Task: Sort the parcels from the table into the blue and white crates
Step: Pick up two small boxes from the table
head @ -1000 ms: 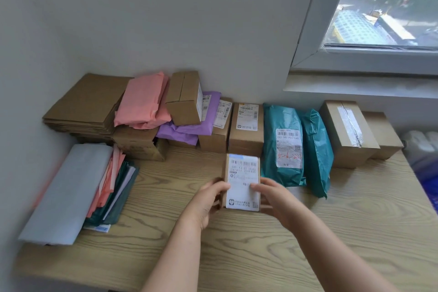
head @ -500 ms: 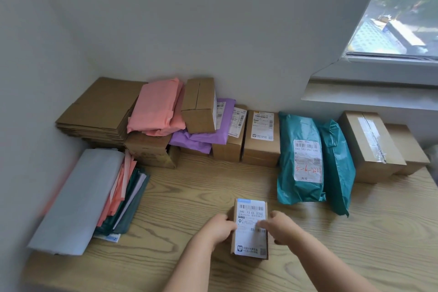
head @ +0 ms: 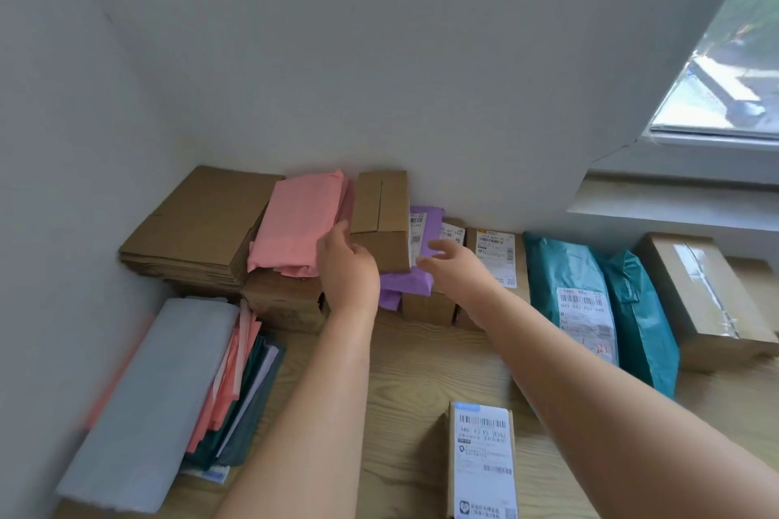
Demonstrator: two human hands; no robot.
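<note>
Brown box (head: pixel 381 219) is stacked on purple mailer (head: pixel 406 280) at the back of the counter (head: pixel 415 369), long axis toward the wall (head: pixel 379 76). It is flanked evenly: left hand (head: pixel 347 261) flat at left face, right hand (head: pixel 453 261) spread just beside right face.

flattened cardboard (head: pixel 198 223) stacked in the corner; window (head: pixel 725 76) at upper right.

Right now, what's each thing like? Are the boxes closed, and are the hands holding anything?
left hand, open beside the top box, gripping nothing.
right hand, open, empty.
top box, closed, resting on the purple bag.
labelled box, lying on the table, label up, unheld.
taped box, sealed with tape.
teal bags, closed, side by side.
flat cardboard, folded, stacked.
</note>
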